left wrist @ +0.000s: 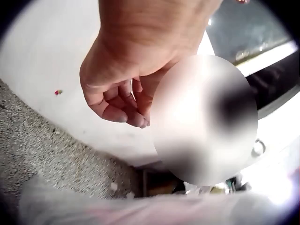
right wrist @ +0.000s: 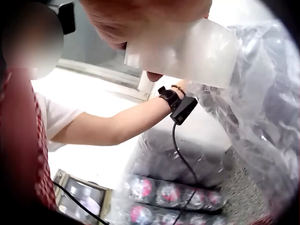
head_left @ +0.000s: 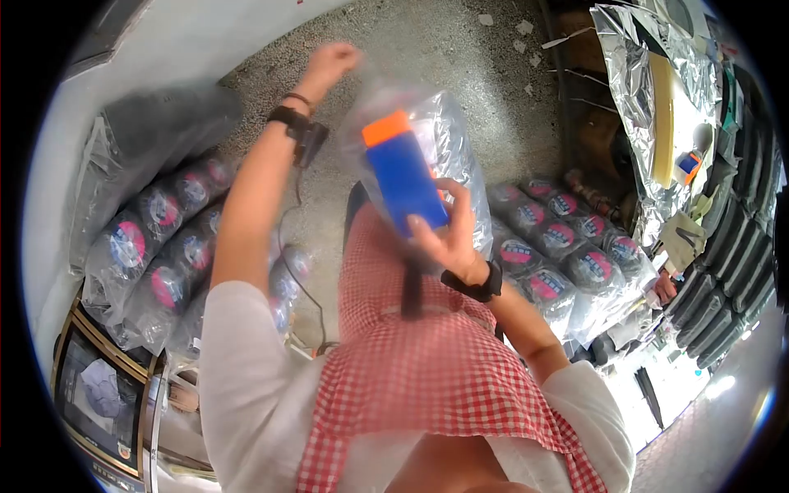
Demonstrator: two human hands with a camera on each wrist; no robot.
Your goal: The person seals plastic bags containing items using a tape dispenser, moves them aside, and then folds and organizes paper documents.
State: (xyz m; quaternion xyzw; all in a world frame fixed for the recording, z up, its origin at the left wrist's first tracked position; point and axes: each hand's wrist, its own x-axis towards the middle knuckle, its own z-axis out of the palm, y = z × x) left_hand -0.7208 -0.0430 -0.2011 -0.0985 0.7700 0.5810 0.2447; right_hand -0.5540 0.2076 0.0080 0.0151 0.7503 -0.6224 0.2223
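My right hand (head_left: pixel 452 238) grips a blue box-shaped thing (head_left: pixel 407 185) with an orange end, thumb on one side and fingers on the other. In the right wrist view a milky translucent band (right wrist: pixel 183 56) stretches out from under this hand (right wrist: pixel 145 18). Beneath the blue thing, a clear plastic bag (head_left: pixel 464 140) bulges up in front of my lap. Away to the upper left, my left hand (head_left: pixel 335 64) is raised over the speckled floor. Its fingers (left wrist: pixel 112 112) are curled in, with nothing visible in them in the left wrist view.
Plastic-wrapped packs with pink-and-blue labels stand left (head_left: pixel 164 214) and right (head_left: pixel 559 238) on the floor (head_left: pixel 288 57). A cable (head_left: pixel 288 279) hangs from my left wrist. Foil-covered shelving (head_left: pixel 616 90) and stacked dark packages (head_left: pixel 715 287) line the right side.
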